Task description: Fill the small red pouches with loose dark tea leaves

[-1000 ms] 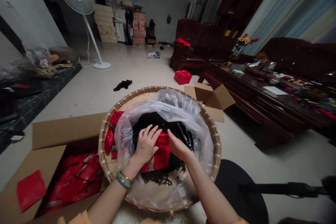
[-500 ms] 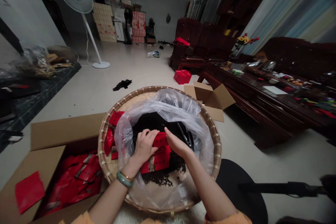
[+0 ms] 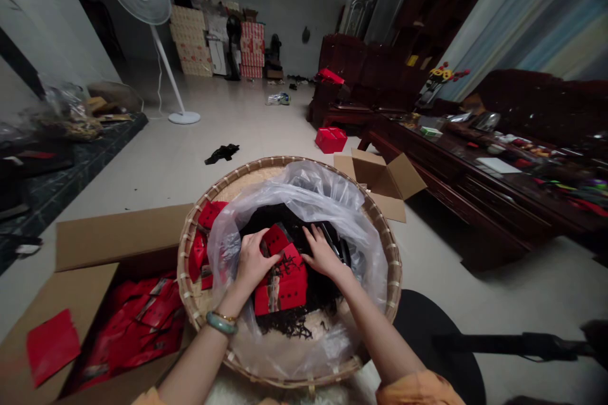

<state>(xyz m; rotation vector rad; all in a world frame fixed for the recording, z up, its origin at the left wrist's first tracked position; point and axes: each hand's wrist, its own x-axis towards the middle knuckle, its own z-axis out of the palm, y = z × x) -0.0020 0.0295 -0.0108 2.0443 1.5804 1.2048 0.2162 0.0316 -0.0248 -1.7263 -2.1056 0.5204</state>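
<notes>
Left hand (image 3: 254, 262) arched over, grip clenched on a red packet (image 3: 281, 281), and the right hand (image 3: 323, 254) open, fingers spread in black tea (image 3: 285, 323) just beside it! Packet's long axis points away, inside a plastic bag (image 3: 304, 183) in a round bamboo tray (image 3: 285, 163), with a cardboard box (image 3: 95, 247) alongside on the floor (image 3: 266, 120).

Seemingly tiled floor (image 3: 118, 171), dark wooden sofa (image 3: 346, 66)

We see a rough woven bamboo tray (image 3: 393, 266) holding a thin, glossy plastic bag (image 3: 304, 186). Inside the bag lie smooth, shiny red packets (image 3: 280, 288), and beside the tray sits a matt cardboard box (image 3: 90, 240).
</notes>
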